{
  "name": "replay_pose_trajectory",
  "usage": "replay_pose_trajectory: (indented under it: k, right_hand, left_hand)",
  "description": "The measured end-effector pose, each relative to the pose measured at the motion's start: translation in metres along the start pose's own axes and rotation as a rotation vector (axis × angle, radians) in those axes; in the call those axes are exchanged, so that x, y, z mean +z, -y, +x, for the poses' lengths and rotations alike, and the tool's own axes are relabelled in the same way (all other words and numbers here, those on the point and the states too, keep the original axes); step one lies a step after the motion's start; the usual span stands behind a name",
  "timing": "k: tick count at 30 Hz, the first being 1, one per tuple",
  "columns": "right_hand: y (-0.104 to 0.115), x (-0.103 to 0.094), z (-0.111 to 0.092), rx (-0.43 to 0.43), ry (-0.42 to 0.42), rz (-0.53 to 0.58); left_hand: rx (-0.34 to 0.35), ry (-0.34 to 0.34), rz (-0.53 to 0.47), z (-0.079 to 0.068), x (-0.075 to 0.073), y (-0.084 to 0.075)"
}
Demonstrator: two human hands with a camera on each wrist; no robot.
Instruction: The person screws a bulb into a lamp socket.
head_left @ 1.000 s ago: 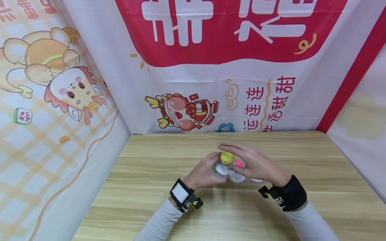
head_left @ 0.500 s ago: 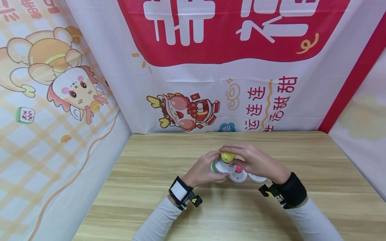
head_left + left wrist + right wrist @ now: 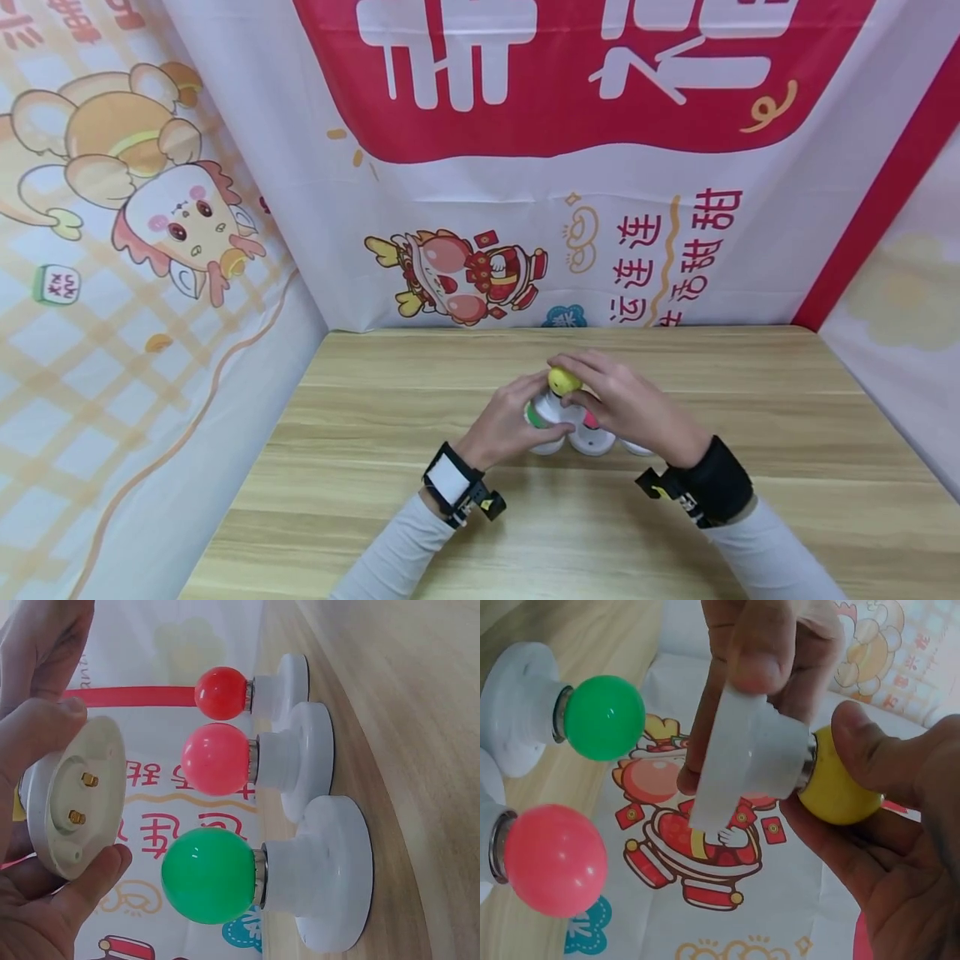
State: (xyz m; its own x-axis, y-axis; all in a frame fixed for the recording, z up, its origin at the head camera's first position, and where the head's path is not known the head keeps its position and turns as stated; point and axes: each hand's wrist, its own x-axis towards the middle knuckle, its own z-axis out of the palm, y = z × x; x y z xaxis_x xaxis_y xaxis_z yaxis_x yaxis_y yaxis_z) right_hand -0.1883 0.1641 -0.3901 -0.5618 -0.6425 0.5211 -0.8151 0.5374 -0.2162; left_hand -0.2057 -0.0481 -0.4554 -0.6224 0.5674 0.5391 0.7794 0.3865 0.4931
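My left hand point(image 3: 508, 427) grips a white round lamp holder point(image 3: 727, 761) by its base, off the table. Two brass screws point(image 3: 90, 780) show on its underside in the left wrist view. My right hand point(image 3: 636, 408) holds a yellow light bulb point(image 3: 840, 784) between thumb and fingers. The bulb's metal collar meets the holder's mouth; how deep it sits in there cannot be seen. Below the hands stand a green bulb point(image 3: 208, 875), a pink bulb point(image 3: 216, 759) and a red bulb point(image 3: 221, 693), each upright in its own white holder.
The three standing holders, with the green bulb's holder point(image 3: 337, 874) at the left end, form a row on the wooden table point(image 3: 420, 367). A printed cloth point(image 3: 465, 192) hangs behind the table's far edge, and another patterned cloth point(image 3: 150, 333) covers the left side.
My right hand has shifted slightly left and up with the yellow bulb, and its fingers have changed position around it. The left hand still holds the lamp holder in nearly the same place.
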Motion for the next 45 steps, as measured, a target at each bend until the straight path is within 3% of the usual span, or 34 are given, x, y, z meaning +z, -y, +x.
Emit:
replay_pose_trajectory:
  k: [11, 18, 23, 30, 38, 45]
  right_hand:
    - [0.005, 0.005, 0.001, -0.019, -0.067, -0.030]
    - [0.005, 0.012, 0.005, 0.004, -0.093, 0.022]
    - [0.005, 0.017, 0.009, 0.031, -0.107, 0.049]
    - [0.008, 0.025, 0.014, 0.006, -0.115, 0.075]
    - [0.012, 0.037, 0.021, -0.041, -0.081, 0.077]
    - [0.012, 0.060, 0.027, -0.018, -0.049, 0.080]
  left_hand:
    - [-0.001, -0.019, 0.071, -0.002, -0.001, -0.001]
    - [-0.020, -0.066, 0.051, -0.006, -0.004, 0.005]
    - [-0.070, -0.032, 0.031, -0.008, -0.011, 0.006]
    - [-0.105, -0.003, 0.015, -0.016, -0.023, 0.010]
    - [-0.126, 0.002, 0.146, -0.030, -0.035, 0.021]
    - [-0.159, 0.034, 0.207, -0.046, -0.042, 0.036]
